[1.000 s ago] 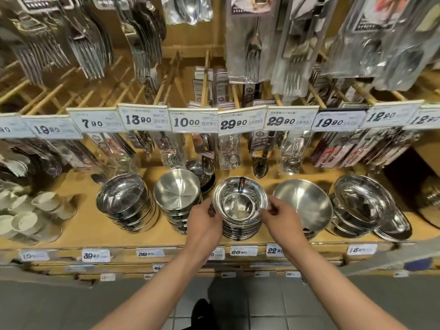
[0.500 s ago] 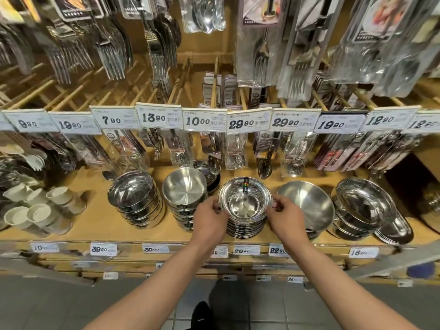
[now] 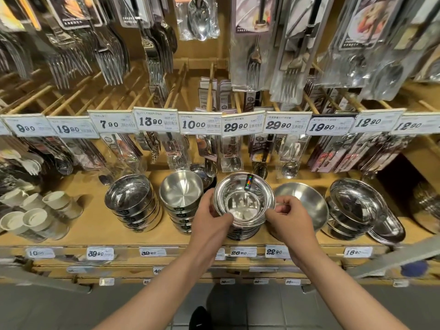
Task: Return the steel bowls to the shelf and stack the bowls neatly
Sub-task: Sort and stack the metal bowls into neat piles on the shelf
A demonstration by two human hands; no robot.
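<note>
In the middle of the frame, the left hand [image 3: 209, 217] and right hand [image 3: 289, 220] pinch the rim of the top steel bowl [image 3: 244, 198]. Fingers curl on each side. It sits on a stack of bowls [image 3: 240, 233] on the wooden shelf [image 3: 90, 225].

The left hand [image 3: 209, 217] covers the near-left rim of the top steel bowl [image 3: 244, 198], and the bowls stacked under it show only as thin edges. The hanging cutlery packs [image 3: 252, 44] are cut off by the top edge. The small print on the price tags [image 3: 242, 126] is illegible.
</note>
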